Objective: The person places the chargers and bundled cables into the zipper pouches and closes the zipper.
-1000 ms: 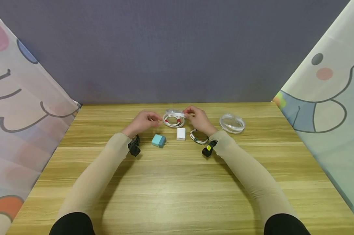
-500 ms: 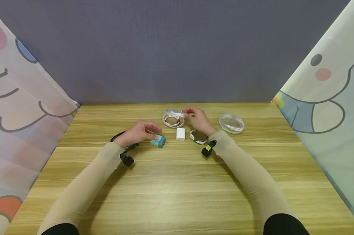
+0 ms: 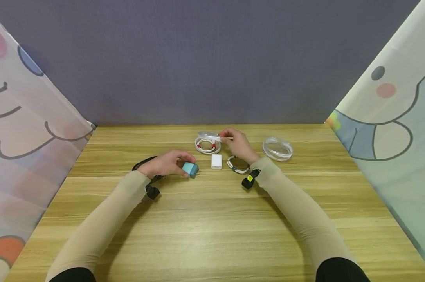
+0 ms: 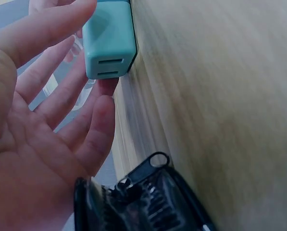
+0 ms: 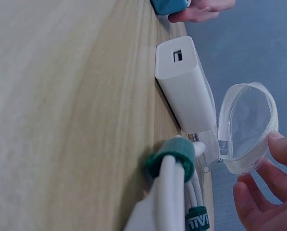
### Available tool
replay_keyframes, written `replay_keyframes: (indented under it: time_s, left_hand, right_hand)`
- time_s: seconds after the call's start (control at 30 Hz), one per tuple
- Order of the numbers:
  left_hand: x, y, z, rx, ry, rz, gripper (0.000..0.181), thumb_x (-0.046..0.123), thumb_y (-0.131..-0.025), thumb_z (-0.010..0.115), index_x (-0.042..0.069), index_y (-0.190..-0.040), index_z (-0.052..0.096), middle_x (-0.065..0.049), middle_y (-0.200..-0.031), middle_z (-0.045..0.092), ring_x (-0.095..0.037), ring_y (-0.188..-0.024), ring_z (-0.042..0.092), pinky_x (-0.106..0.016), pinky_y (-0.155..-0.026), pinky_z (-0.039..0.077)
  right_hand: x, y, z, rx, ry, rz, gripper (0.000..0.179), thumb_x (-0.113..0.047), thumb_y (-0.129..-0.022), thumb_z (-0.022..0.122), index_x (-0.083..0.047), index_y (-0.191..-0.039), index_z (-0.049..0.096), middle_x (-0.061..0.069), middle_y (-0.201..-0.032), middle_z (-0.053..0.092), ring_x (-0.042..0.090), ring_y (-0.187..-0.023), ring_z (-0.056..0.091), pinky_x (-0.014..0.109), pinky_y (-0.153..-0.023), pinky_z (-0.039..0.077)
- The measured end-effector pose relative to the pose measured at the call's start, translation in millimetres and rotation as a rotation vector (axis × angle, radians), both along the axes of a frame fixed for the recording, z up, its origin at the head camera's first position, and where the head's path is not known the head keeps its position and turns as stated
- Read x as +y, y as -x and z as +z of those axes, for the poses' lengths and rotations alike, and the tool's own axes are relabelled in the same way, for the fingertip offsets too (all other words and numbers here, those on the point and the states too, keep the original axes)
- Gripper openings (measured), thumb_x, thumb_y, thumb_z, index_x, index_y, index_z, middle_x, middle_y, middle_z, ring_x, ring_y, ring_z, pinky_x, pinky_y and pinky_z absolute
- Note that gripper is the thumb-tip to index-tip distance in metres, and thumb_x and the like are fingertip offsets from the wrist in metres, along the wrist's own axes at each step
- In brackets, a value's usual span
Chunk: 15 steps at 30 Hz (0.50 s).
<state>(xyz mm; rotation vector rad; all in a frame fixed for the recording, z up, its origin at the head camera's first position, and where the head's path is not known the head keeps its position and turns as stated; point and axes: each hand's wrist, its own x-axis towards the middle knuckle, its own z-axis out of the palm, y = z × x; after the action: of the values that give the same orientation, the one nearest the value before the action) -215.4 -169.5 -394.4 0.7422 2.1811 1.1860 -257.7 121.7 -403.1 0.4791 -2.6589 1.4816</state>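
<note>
My left hand [image 3: 166, 162] pinches a light-blue charger plug [image 3: 190, 169] with its prongs pointing right. In the left wrist view the thumb lies along one side of the plug [image 4: 109, 43], whose two port slots face the camera. My right hand [image 3: 237, 144] holds the raised lid of a clear round zip case [image 5: 251, 125] by its rim. A coil of white cable with red ties [image 3: 208, 146] sits below that lid. Between the hands stands a white charger plug [image 3: 217, 161]. Near my right wrist lies a white cable with green ties [image 3: 236, 166].
Another clear round case [image 3: 277, 149] lies at the right. A black zippered item [image 4: 143, 197] is beside my left wrist, partly hidden by it in the head view. The wooden table [image 3: 212, 227] meets a grey panel [image 3: 212, 62] at the back, with printed cloths on both sides.
My left hand has moved from beside the red-tied coil toward me to the light-blue plug, its fingers closing round it. The right hand still holds the case lid.
</note>
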Motion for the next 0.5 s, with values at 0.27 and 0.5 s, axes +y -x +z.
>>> replay_keyframes:
  time_s: [0.27, 0.5]
  left_hand:
    - [2.2, -1.5, 0.4, 0.059, 0.039, -0.006, 0.045, 0.000, -0.084, 0.078, 0.007, -0.126, 0.064, -0.007, -0.123, 0.064, -0.026, -0.107, 0.058, -0.041, -0.090, 0.050]
    - [1.5, -1.7, -1.3, 0.104, 0.038, 0.011, 0.042, 0.002, -0.084, 0.078, 0.008, -0.124, 0.067, -0.009, -0.125, 0.063, -0.026, -0.106, 0.060, -0.039, -0.087, 0.053]
  right_hand:
    - [0.3, -1.2, 1.0, -0.019, 0.007, 0.005, 0.012, -0.010, -0.099, 0.061, -0.004, -0.109, 0.067, 0.010, -0.115, 0.067, 0.024, -0.116, 0.059, 0.038, -0.101, 0.048]
    - [0.8, -1.0, 0.9, -0.009, 0.008, 0.009, 0.012, -0.010, -0.099, 0.061, -0.004, -0.109, 0.067, 0.009, -0.117, 0.067, 0.025, -0.122, 0.056, 0.038, -0.101, 0.047]
